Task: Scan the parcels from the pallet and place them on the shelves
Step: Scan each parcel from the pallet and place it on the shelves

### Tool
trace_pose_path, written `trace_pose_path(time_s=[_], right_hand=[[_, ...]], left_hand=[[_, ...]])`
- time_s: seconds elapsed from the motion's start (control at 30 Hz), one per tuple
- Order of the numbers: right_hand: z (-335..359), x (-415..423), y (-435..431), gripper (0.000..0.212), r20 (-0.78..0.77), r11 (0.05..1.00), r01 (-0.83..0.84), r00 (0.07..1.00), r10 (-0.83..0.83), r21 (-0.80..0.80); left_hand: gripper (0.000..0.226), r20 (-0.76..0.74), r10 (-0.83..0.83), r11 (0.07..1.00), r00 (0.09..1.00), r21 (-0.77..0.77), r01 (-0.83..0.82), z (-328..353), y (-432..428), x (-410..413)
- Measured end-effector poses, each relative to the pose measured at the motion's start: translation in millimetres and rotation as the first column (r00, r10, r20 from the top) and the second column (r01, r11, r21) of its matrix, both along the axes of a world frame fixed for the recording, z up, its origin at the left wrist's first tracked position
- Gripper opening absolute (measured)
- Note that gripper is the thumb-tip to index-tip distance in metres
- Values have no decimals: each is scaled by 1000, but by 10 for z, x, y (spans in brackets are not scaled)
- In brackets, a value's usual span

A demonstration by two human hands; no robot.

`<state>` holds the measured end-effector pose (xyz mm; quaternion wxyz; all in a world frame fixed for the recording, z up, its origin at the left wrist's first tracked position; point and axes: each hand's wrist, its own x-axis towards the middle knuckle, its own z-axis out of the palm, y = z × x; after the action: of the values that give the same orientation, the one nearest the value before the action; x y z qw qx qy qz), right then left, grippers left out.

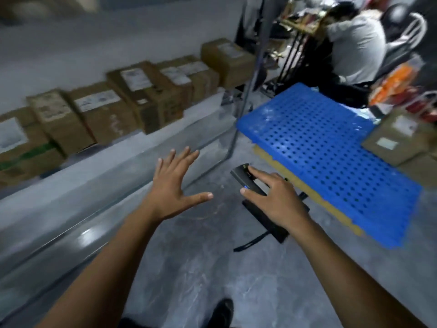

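Note:
My right hand [279,197] grips a black handheld scanner [250,182] with a small blue light, its strap dangling below. My left hand [175,185] is held out over the floor, fingers spread and holding nothing. A blue perforated pallet [326,147] lies on the floor to the right, with brown cardboard parcels [397,140] at its far right end. A row of several labelled cardboard parcels [146,95] stands on the grey metal shelf [71,185] to the left.
A shelf upright post [246,95] stands between shelf and pallet. A person in a white shirt [357,46] sits beyond the pallet among chairs and clutter. Grey concrete floor [212,268] lies below my arms; my shoe [222,313] shows at the bottom.

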<state>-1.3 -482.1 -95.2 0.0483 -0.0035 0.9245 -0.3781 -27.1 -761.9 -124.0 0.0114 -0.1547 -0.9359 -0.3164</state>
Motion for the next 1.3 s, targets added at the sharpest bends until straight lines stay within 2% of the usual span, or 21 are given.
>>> trace_pose_path(time_s=[0.2, 0.4, 0.53, 0.7, 0.83, 1.0, 1.13, 1.3], right_hand=[[91, 198, 1515, 70, -27, 972, 234, 972, -234, -12], [68, 299, 2577, 69, -29, 872, 485, 873, -488, -60], [61, 209, 3171, 69, -2, 809, 582, 811, -584, -81], [89, -124, 3922, 68, 28, 744, 666, 746, -665, -59], [109, -467, 4440, 69, 51, 703, 709, 705, -707, -56], [23, -850, 4965, 69, 47, 665, 746, 665, -745, -28], [-159, -1074, 5328, 69, 74, 646, 763, 646, -760, -23], [-382, -1242, 5768, 67, 100, 656, 754, 653, -751, 7]], left_hand=[[114, -62, -246, 965, 967, -109, 238, 168, 1643, -461], [105, -61, -452, 889, 890, -118, 443, 105, 2967, -968], [104, -51, -526, 850, 849, -49, 524, -15, 3788, -1401], [101, 51, -612, 791, 789, 21, 612, -119, 4851, -1977], [99, 166, -650, 760, 742, 141, 635, -208, 5550, -2448], [102, 249, -647, 759, 721, 118, 640, -358, 6395, -2994], [104, 256, -628, 775, 735, 112, 622, -557, 7089, -3385], [104, 254, -547, 834, 798, 82, 546, -834, 7718, -3701]])
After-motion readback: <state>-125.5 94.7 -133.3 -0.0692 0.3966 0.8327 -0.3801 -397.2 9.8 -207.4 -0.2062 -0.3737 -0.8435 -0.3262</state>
